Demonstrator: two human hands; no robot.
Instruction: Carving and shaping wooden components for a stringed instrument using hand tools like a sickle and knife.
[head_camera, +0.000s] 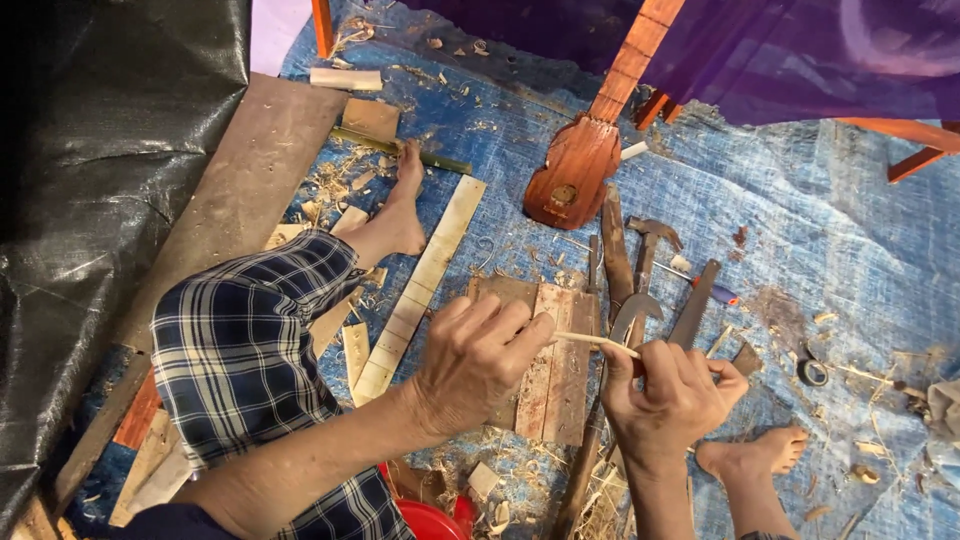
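Pinching a thin wooden stick (592, 341) between both hands, the left hand (470, 360) grips one end while right hand (672, 395) fingers hold the other above wooden slats (556, 370).

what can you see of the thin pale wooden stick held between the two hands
The thin pale wooden stick is slim, straight and light, like bare shaved wood. It lies nearly level, tilted slightly down to the right. The left hand pinches its left end at the fingertips; the right hand grips the other end, hiding it. It hangs above worn brown wooden boards on the blue tarp, not touching them.
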